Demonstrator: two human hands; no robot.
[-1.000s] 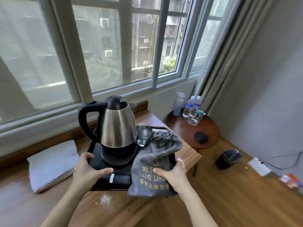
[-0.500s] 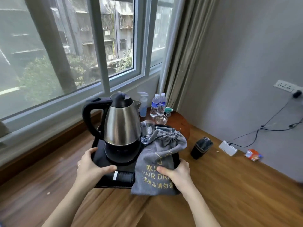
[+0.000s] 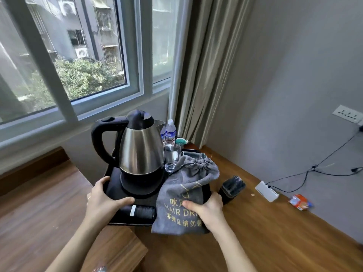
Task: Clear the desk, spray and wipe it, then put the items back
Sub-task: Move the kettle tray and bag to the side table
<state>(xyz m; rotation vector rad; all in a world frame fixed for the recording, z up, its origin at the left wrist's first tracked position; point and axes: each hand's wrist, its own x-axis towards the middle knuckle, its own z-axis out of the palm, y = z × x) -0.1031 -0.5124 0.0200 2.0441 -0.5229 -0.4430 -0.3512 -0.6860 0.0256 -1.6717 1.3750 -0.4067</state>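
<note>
The black tray (image 3: pixel 114 185) has swung right, off the surface (image 3: pixel 49 213) and out over the floor. The left hand (image 3: pixel 102 201) grips its near-left edge, thumb on top; the right hand (image 3: pixel 208 210) grips the near-right edge, thumb pressing the grey hair-dryer bag (image 3: pixel 186 191). Behind stand the steel kettle (image 3: pixel 140 150) and glass (image 3: pixel 171 157).

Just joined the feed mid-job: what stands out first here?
A steel kettle stands on a black tray held at both sides by the left hand and right hand. A grey hair dryer bag lies on the tray's right side, under the right thumb.
</note>
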